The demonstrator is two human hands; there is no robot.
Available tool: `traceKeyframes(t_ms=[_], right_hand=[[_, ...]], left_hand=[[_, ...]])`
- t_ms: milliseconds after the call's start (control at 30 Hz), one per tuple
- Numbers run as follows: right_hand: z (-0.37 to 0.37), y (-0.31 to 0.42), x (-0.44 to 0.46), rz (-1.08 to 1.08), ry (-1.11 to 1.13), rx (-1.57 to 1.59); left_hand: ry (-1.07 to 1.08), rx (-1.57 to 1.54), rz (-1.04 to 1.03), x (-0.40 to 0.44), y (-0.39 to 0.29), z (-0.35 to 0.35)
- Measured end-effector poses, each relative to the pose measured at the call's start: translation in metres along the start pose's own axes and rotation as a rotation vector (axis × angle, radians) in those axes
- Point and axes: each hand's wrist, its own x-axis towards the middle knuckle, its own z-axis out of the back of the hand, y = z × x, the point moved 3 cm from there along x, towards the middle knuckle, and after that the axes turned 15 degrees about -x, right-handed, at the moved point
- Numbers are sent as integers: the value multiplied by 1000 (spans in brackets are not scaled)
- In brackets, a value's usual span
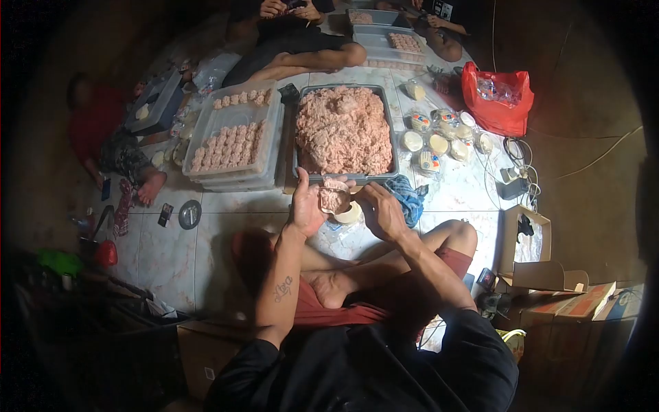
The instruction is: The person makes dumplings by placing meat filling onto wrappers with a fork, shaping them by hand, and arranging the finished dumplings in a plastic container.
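A round dumpling wrapper with pink minced meat [334,199] rests on the fingers of my left hand [307,208], whose thumb points up and away. My right hand [384,214] is close on the right side of it, fingers curled together; what they grip, if anything, is hidden. Just beneath both hands, a pale stack of round wrappers [349,215] lies on clear plastic. Directly ahead stands a grey tub [396,147] heaped with pink minced meat [343,127].
Left of the tub, stacked clear containers [237,180] hold rows of meat dumplings [230,145]. To the right lie packs of round wrappers [439,143], a red plastic bag [498,103], a blue cloth [406,199], cables and a cardboard box [525,240]. Other people sit across and at left.
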Motion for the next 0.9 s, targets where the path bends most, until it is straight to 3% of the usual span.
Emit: traceKeyframes(t_ms=[100,200,367,500,600,733,833,867,900], right_hand=[[2,0,1,-31,-21,50],[1,-8,3,-115,-55,70],[11,-12,10,-17,-46,135],[22,-22,17,-13,-172,55],[19,-39,29,-59,-127,61],[21,-56,61,-161,-211,111],[6,-81,93,-188,-364,136],[-6,-95,95,-191,-369,135],[-24,-114,97,-279,-219,-13]], left_hand=[[51,-27,-22,-1,4,-2],[12,168,-51,4,13,0],[14,201,-151,20,10,-3],[38,306,-78,23,3,-16],[207,296,103,35,-7,-2],[131,330,142,58,-22,-19],[-78,224,136,93,-36,-16],[1,183,184,103,-40,-15],[9,189,185,105,-38,-16]])
